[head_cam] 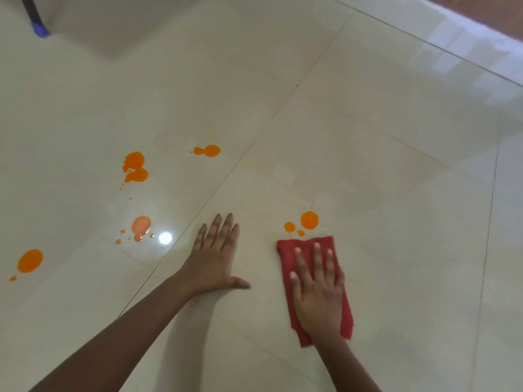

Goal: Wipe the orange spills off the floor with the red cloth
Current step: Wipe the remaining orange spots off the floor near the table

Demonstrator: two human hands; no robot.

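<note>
A folded red cloth (285, 258) lies flat on the glossy cream tile floor (382, 193). My right hand (318, 290) presses down on it with the fingers spread. Just beyond the cloth's far edge sits an orange spill (309, 220) with two smaller drops beside it. My left hand (215, 257) rests flat on the bare floor to the left, fingers apart, holding nothing. Further left lie more orange spills: a double blotch (135, 167), a small pair (209, 150), a pale puddle (140, 225) and a large drop (30, 260).
A dark pole with a blue tip (36, 21) stands at the far top left. A white skirting and brown wall (481, 21) run along the top right. A lamp's bright reflection (165, 238) shines on the tile between the spills.
</note>
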